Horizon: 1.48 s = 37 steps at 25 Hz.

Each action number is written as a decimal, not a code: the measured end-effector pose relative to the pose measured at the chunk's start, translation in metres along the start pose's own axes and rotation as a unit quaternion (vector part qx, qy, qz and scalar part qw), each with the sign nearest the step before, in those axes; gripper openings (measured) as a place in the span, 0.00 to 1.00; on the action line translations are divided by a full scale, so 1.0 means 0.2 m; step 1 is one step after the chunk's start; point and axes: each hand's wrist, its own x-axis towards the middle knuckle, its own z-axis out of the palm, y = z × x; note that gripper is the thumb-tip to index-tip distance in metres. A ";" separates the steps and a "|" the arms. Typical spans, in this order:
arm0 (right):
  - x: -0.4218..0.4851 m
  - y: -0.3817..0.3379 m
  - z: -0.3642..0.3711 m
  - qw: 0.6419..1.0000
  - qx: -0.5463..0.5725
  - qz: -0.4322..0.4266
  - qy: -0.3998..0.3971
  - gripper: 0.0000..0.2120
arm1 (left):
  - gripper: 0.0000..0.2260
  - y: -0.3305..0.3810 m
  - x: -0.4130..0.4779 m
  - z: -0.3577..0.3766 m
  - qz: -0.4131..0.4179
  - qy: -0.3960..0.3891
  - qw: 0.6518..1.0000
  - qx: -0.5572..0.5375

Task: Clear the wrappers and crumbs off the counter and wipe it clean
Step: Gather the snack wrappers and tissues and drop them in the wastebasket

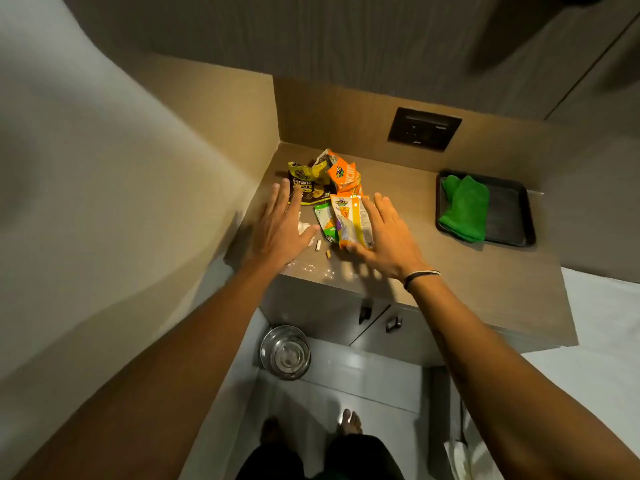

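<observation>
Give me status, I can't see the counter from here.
Left hand and right hand open, flanking wrappers. Crumbs at front edge. Green cloth unused in tray.

Wrappers (332, 199) left of tray (512, 216) holding cloth (464, 209).

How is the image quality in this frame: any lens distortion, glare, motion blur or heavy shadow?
Head view: wide-angle bending bows the walls and counter edges; warm, dim light; finger shadows fall on the counter beneath the right hand; a bright glare patch on the floor tiles; a blurred dark shape at top right; wrappers fairly sharp.
</observation>
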 end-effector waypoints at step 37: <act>-0.08 0.01 0.02 0.991 -0.015 -0.016 0.134 0.28 | 0.22 0.20 0.56 -0.31 0.129 0.166 0.977 -0.035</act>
